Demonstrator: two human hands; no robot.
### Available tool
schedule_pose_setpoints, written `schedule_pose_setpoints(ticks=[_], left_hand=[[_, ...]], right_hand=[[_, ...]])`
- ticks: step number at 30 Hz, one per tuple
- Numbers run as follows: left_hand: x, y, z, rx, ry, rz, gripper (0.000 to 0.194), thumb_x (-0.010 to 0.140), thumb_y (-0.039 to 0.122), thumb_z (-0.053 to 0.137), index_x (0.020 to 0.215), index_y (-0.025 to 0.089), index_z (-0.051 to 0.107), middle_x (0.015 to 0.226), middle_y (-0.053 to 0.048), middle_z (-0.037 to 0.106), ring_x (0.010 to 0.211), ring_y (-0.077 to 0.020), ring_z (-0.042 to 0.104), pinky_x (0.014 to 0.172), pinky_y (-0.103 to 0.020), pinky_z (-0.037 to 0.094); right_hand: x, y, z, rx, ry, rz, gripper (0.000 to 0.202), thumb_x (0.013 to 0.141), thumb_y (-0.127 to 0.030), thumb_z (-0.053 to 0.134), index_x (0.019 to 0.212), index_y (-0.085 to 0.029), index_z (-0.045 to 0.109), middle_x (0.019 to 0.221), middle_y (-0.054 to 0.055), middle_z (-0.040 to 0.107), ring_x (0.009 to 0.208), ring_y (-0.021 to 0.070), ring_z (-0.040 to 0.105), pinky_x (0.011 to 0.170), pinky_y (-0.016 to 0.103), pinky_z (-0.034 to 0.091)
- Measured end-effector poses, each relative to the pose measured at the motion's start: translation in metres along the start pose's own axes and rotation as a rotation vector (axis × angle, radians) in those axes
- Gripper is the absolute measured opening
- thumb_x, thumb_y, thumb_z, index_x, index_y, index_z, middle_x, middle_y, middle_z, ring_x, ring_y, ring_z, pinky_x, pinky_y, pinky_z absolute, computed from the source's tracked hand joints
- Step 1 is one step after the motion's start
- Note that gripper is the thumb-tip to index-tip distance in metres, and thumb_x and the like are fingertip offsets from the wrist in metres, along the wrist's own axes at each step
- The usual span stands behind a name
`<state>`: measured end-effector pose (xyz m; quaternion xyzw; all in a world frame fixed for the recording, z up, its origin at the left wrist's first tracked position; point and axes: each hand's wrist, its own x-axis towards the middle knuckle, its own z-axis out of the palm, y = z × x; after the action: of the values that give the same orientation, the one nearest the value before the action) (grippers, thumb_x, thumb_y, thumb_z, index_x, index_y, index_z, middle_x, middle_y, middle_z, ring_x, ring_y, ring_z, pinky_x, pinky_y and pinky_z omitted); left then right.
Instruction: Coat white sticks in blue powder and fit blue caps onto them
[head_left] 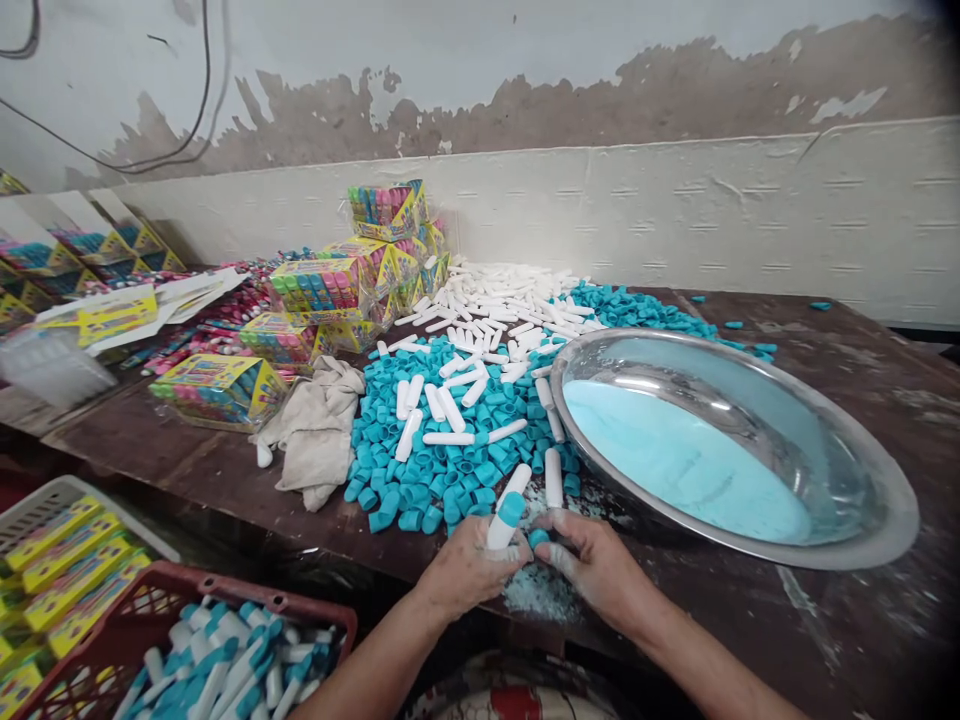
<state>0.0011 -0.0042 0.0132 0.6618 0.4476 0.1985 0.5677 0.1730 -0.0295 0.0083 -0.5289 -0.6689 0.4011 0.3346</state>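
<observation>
My left hand (474, 562) is closed round a white tube (504, 528) with a teal band; another white tube (516, 484) shows just behind it. Between finger and thumb my right hand (592, 562) pinches a small teal cap (538, 538), close beside the left fingertips. A white tube (553, 478) stands out beyond the right fingers. Behind the hands spreads a heap of teal caps (427, 480), with loose white tubes (448, 438) on top. To the right, a large metal basin (892, 500) holds pale blue powder (675, 460).
A cloth (319, 430) lies left of the caps. Packed marker boxes (221, 388) are stacked behind it. At the lower left are a red crate (247, 588) of capped tubes and a white basket (45, 492) of yellow packs. More white tubes (510, 290) lie near the wall.
</observation>
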Motion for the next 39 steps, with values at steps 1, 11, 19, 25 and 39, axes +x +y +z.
schedule_pose_setpoints(ticks=[1, 11, 19, 25, 39], left_hand=[[0.000, 0.001, 0.000, 0.020, 0.006, 0.004, 0.024, 0.074, 0.037, 0.049, 0.067, 0.014, 0.053, 0.053, 0.005, 0.033, 0.050, -0.0081, 0.029, 0.047, -0.021, 0.024], [-0.008, -0.001, 0.004, 0.265, -0.050, 0.029, 0.027, 0.071, 0.031, 0.052, 0.054, 0.016, 0.038, 0.054, 0.005, 0.032, 0.051, -0.0075, 0.028, 0.046, -0.021, 0.020], [-0.011, 0.001, 0.002, 0.319, -0.110, 0.034, 0.026, 0.068, 0.031, 0.057, 0.054, 0.015, 0.044, 0.053, 0.006, 0.035, 0.052, -0.0074, 0.032, 0.047, -0.019, 0.023], [-0.009, 0.003, 0.008, 0.251, -0.188, 0.035, 0.025, 0.069, 0.034, 0.058, 0.058, 0.012, 0.056, 0.052, 0.006, 0.038, 0.051, -0.0069, 0.031, 0.045, -0.017, 0.024], [-0.059, -0.024, -0.042, 0.449, -0.066, 0.043, 0.015, 0.068, 0.033, 0.063, 0.072, 0.019, 0.065, 0.063, 0.003, 0.059, 0.057, -0.0114, 0.050, 0.053, -0.017, 0.034]], right_hand=[[-0.002, -0.001, -0.004, -0.013, 0.030, -0.020, 0.015, 0.074, -0.028, 0.055, 0.075, -0.016, 0.064, 0.076, 0.004, 0.060, 0.074, 0.0177, 0.055, 0.070, 0.029, 0.043], [-0.017, -0.018, -0.027, 0.267, 0.051, 0.161, 0.026, 0.076, -0.043, 0.055, 0.082, -0.018, 0.057, 0.060, -0.004, 0.049, 0.053, 0.0093, 0.042, 0.052, 0.021, 0.036], [-0.014, -0.020, -0.027, 0.370, -0.039, 0.218, 0.029, 0.071, -0.043, 0.060, 0.074, -0.016, 0.053, 0.053, -0.006, 0.048, 0.043, 0.0055, 0.036, 0.042, 0.019, 0.028], [-0.013, -0.020, -0.021, 0.422, -0.200, 0.348, 0.026, 0.066, -0.039, 0.063, 0.068, -0.016, 0.051, 0.050, -0.005, 0.056, 0.037, 0.0051, 0.040, 0.035, 0.017, 0.031], [-0.005, -0.028, 0.009, 0.321, -0.281, 0.284, 0.035, 0.061, -0.036, 0.067, 0.093, -0.022, 0.061, 0.073, 0.001, 0.066, 0.063, 0.0163, 0.059, 0.056, 0.024, 0.048]])
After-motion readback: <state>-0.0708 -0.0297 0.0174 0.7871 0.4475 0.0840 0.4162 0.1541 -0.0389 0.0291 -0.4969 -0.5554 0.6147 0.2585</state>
